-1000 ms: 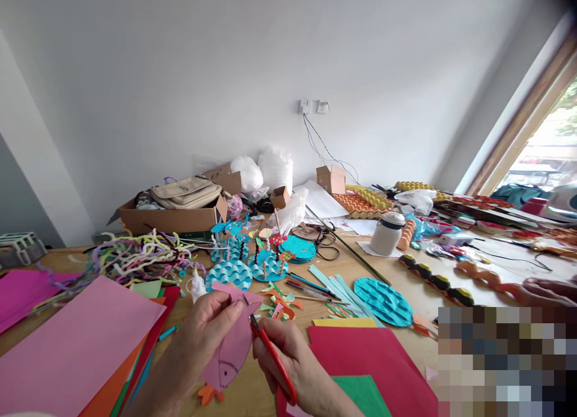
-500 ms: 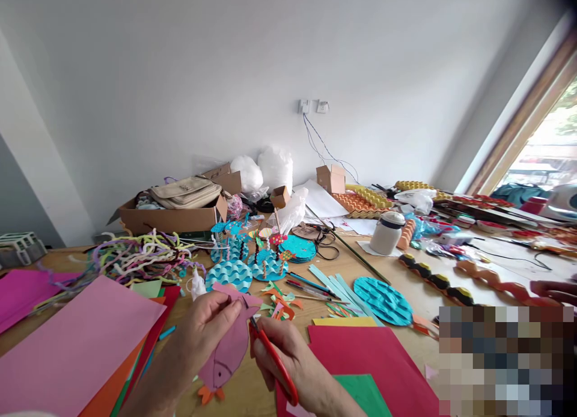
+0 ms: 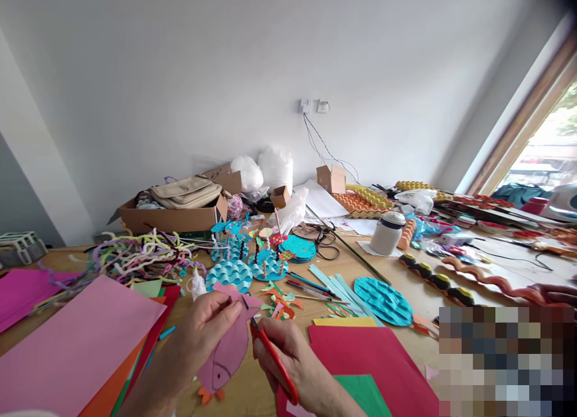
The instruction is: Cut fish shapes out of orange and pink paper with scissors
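Note:
A pink paper fish (image 3: 229,345), with an eye and a gill line drawn in dark ink, is pinched by its tail end in my left hand (image 3: 211,324). My right hand (image 3: 288,354) is wrapped round red-handled scissors (image 3: 276,360), whose dark blades touch the fish's edge near the tail. Below the fish's head lies a small orange paper piece (image 3: 210,396). Orange and green scraps (image 3: 283,303) are scattered just beyond my hands.
Pink sheets (image 3: 85,339) lie at left, red sheets (image 3: 365,357) at right. Behind stand blue wave-patterned discs (image 3: 229,276) with paper fish, a white jar (image 3: 386,234) and a cardboard box (image 3: 175,217). At the right edge, a person's hand (image 3: 559,294) is near an egg-carton strip (image 3: 491,282).
My right hand and the scissors have shifted very slightly, while my left hand stays put with the fish. At right, the egg-carton strip has moved and tilted beside the other person's hand.

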A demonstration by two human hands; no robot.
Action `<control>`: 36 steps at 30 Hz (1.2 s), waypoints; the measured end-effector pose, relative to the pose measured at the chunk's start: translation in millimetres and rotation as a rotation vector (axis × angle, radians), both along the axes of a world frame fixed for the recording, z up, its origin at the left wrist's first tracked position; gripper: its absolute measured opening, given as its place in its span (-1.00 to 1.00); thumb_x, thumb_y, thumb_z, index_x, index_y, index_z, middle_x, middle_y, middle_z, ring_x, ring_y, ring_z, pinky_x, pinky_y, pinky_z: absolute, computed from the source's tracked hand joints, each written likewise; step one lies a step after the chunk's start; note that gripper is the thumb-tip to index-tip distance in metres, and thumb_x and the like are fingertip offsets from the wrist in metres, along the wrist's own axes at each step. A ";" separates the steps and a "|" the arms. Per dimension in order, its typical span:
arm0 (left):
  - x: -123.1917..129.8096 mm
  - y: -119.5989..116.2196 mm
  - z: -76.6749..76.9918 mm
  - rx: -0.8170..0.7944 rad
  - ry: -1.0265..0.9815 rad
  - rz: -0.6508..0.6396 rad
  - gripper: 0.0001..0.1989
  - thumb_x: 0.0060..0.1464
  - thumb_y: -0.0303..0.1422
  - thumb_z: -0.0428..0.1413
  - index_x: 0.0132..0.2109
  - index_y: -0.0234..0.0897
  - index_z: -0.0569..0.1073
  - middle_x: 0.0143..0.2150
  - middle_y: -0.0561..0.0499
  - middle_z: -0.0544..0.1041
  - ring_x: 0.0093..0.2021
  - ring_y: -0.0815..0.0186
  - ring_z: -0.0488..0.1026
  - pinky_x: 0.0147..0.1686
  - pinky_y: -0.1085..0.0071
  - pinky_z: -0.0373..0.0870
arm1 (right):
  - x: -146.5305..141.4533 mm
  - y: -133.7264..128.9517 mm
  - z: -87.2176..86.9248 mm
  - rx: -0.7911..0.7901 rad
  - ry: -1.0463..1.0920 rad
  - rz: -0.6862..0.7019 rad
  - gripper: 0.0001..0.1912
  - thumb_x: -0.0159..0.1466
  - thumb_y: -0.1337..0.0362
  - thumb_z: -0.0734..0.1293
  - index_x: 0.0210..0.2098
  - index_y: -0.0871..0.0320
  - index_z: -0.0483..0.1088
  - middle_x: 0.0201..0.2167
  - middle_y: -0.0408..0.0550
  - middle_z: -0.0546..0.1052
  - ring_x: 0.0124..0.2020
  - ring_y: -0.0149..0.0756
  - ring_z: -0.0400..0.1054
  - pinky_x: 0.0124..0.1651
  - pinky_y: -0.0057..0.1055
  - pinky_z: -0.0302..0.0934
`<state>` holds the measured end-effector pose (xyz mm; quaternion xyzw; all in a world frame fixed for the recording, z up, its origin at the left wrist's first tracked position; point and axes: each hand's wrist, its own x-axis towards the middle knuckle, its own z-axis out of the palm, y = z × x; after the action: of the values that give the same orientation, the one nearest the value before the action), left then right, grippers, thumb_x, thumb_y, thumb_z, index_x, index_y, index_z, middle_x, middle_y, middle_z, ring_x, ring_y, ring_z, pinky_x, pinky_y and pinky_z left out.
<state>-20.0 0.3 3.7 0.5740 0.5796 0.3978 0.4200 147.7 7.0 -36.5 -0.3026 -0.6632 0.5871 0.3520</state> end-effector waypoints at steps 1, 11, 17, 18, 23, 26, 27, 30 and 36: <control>-0.9 0.4 -1.4 -0.003 0.005 0.001 -0.68 -0.01 -0.08 0.01 -0.50 -0.23 0.35 -0.57 0.15 0.19 -0.48 0.32 0.14 -0.48 0.45 0.08 | 0.1 0.2 -0.6 0.002 0.000 0.003 -0.72 0.26 0.28 0.17 -0.57 0.13 0.10 -0.67 -0.31 0.09 -0.69 -0.54 -0.03 -0.68 -0.62 -0.09; -4.1 1.7 1.4 -0.017 -0.009 -0.013 -0.67 -0.04 -0.06 0.04 -0.45 -0.25 0.42 -0.53 0.14 0.24 -0.45 0.32 0.17 -0.48 0.46 0.11 | 0.1 0.4 -1.5 0.065 -0.085 -0.026 -0.71 0.25 0.37 0.18 -0.58 0.14 0.06 -0.67 -0.31 0.06 -0.66 -0.56 -0.05 -0.62 -0.60 -0.14; -3.8 2.6 0.0 -0.027 0.003 -0.013 -0.69 -0.04 -0.09 0.05 -0.47 -0.26 0.39 -0.53 0.14 0.25 -0.45 0.33 0.18 -0.47 0.45 0.13 | -0.8 -0.3 -4.0 0.036 -0.100 -0.014 -0.73 0.27 0.32 0.16 -0.56 0.13 0.08 -0.66 -0.30 0.10 -0.65 -0.55 0.02 -0.62 -0.61 -0.09; -4.6 2.9 -2.1 -0.024 0.004 -0.017 -0.70 -0.02 -0.10 0.05 -0.44 -0.26 0.41 -0.52 0.13 0.28 -0.44 0.32 0.20 -0.45 0.45 0.14 | -0.9 -0.4 -3.7 0.020 -0.089 -0.002 -0.74 0.27 0.31 0.15 -0.55 0.13 0.09 -0.65 -0.29 0.11 -0.66 -0.55 0.04 -0.62 -0.62 -0.06; -6.6 4.2 -9.6 -0.014 -0.051 -0.077 -0.71 0.02 -0.12 0.05 -0.46 -0.26 0.39 -0.50 0.13 0.30 -0.42 0.32 0.22 -0.43 0.45 0.16 | -1.5 -0.1 -1.7 0.024 -0.066 -0.002 -0.75 0.26 0.29 0.15 -0.55 0.13 0.11 -0.66 -0.30 0.11 -0.67 -0.55 0.03 -0.62 -0.63 -0.03; -2.7 6.2 -10.2 -0.027 -0.101 -0.074 -0.73 0.00 -0.15 0.08 -0.47 -0.26 0.38 -0.55 0.17 0.25 -0.48 0.37 0.17 -0.48 0.47 0.12 | -1.4 1.2 -3.4 0.044 -0.064 -0.042 -0.73 0.27 0.28 0.15 -0.56 0.13 0.10 -0.67 -0.31 0.10 -0.67 -0.55 0.02 -0.62 -0.61 -0.07; -0.4 7.2 -10.1 -0.039 -0.121 -0.071 -0.74 -0.01 -0.16 0.09 -0.47 -0.26 0.38 -0.56 0.18 0.24 -0.49 0.38 0.16 -0.49 0.47 0.10 | -1.0 2.2 -5.0 0.044 -0.069 -0.054 -0.72 0.27 0.27 0.16 -0.56 0.13 0.10 -0.67 -0.31 0.10 -0.67 -0.55 0.01 -0.62 -0.60 -0.08; 8.5 12.6 -11.5 -0.126 -0.235 -0.080 -0.76 -0.05 -0.18 0.13 -0.47 -0.28 0.41 -0.57 0.18 0.29 -0.50 0.39 0.18 -0.49 0.48 0.09 | 1.3 6.2 -13.4 -0.013 -0.089 -0.094 -0.69 0.26 0.19 0.20 -0.57 0.13 0.10 -0.68 -0.33 0.08 -0.69 -0.55 0.00 -0.63 -0.59 -0.11; 23.6 35.0 -34.0 -0.236 -0.382 -0.142 -0.78 -0.14 -0.20 0.18 -0.43 -0.30 0.46 -0.56 0.15 0.39 -0.53 0.39 0.25 -0.48 0.47 0.14 | 6.2 13.3 -42.3 -0.126 -0.095 -0.202 -0.57 0.21 -0.07 0.20 -0.56 0.13 0.14 -0.73 -0.34 0.10 -0.74 -0.54 0.00 -0.69 -0.57 -0.12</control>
<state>3.6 35.3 -30.4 0.4745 0.4902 0.3984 0.6131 153.9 20.3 -78.8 -0.4171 -0.6069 0.5741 0.3578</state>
